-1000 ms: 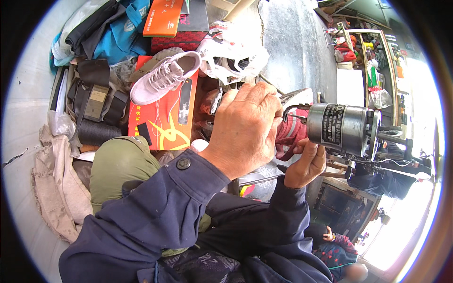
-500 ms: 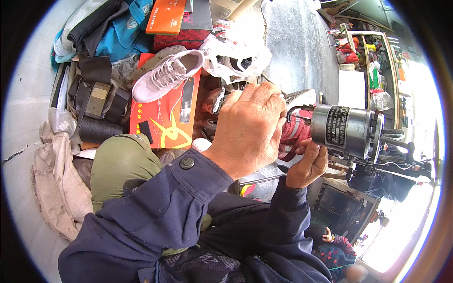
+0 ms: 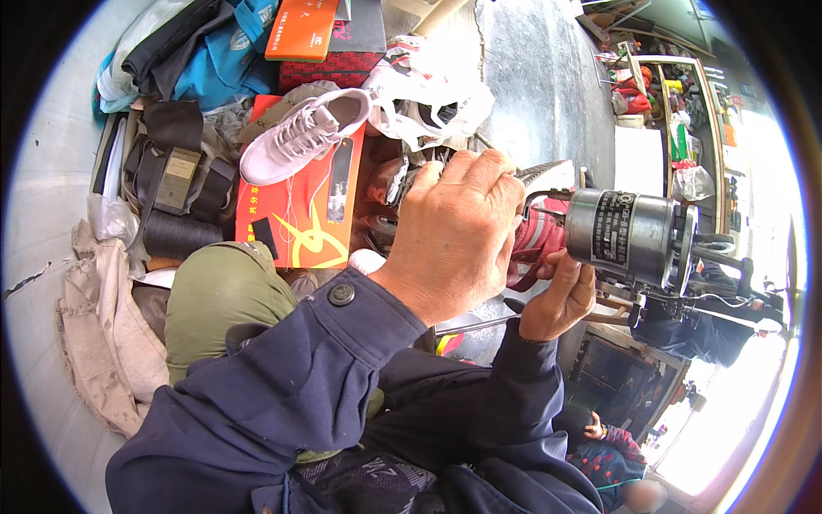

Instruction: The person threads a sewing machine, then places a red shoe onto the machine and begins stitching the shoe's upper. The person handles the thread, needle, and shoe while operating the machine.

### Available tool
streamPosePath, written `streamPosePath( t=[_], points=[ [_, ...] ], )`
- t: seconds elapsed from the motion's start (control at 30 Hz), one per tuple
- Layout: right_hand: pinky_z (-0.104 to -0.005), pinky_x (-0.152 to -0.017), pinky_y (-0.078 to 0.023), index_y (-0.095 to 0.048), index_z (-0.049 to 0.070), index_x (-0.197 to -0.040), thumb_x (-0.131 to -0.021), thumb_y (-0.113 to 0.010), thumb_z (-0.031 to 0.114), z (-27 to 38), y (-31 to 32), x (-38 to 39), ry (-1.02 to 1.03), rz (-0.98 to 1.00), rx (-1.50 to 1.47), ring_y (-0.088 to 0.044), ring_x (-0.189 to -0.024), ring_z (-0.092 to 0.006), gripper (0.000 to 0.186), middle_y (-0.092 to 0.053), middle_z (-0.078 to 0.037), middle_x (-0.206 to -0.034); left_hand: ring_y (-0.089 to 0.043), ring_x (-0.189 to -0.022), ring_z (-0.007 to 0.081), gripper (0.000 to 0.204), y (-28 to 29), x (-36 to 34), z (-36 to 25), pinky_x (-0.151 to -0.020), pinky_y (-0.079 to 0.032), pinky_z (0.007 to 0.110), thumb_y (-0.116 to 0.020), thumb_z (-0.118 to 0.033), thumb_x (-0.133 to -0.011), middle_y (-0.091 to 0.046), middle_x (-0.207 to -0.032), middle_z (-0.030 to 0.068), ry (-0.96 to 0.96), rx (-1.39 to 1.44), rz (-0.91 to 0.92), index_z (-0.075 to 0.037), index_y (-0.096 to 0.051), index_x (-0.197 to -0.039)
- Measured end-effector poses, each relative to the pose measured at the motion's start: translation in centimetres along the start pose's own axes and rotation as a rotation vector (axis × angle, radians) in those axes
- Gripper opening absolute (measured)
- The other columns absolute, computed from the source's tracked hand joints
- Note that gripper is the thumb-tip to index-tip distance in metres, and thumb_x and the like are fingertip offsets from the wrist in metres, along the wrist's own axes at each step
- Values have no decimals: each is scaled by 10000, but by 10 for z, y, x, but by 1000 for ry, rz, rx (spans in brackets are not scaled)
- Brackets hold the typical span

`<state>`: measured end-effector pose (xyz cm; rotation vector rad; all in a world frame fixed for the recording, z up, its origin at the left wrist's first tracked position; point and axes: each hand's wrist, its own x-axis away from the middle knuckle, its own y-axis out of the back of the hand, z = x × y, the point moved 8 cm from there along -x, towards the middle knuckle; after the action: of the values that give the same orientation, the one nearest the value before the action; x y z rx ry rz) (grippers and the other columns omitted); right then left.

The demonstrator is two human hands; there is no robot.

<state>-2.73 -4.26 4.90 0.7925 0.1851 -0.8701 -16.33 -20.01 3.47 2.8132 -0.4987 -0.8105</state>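
Observation:
My left hand (image 3: 454, 236) is closed, its back toward me and its fingertips hidden. What they grip, if anything, cannot be made out. Just right of it is the metal, drum-shaped head of a machine (image 3: 586, 227), with a dark label and a bent metal arm at its near end. Below this head, my right hand (image 3: 561, 300) pinches with thumb and finger at the edge of a red fabric piece (image 3: 533, 242) with a pale stripe. The fabric hangs between both hands, partly covered by the left. Behind it shows a white ridged edge (image 3: 548, 177).
A pale pink sneaker (image 3: 300, 137) lies on a red and yellow box (image 3: 295, 227) at left. Near it are a white plastic bag (image 3: 428, 107), a dark thread spool (image 3: 175, 236) and blue cloth (image 3: 227, 56). Another person (image 3: 612, 458) is at lower right; shelves (image 3: 693, 128) stand far right.
My left hand has shifted slightly to the right. The drum-shaped machine head sits a few pixels further right. My right hand has hardly moved.

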Motion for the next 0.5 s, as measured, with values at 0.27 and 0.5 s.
streamPosePath(
  t=[0.27, 0.5],
  points=[
    [-270, -630, -418, -646, 24, -894, -1138, -534, 258, 0, 1, 0, 3, -3, 19, -507, -671, -85, 357, -599, -4, -755, -680, -1018, 343, 181, 0, 1, 0, -855, -549, 443, -768, -22, -806, -687, -1130, 122, 6, 1, 19, -39, -670, -958],
    [-269, -628, -415, -646, 27, -891, -1139, -531, 250, 0, 0, 0, 2, -5, 25, -502, -670, -84, 352, -591, -1, -750, -682, -1033, 345, 200, -2, 0, 1, -875, -554, 450, -769, -20, -801, -687, -1137, 124, -4, 8, 4, -37, -677, -978]
  ],
)
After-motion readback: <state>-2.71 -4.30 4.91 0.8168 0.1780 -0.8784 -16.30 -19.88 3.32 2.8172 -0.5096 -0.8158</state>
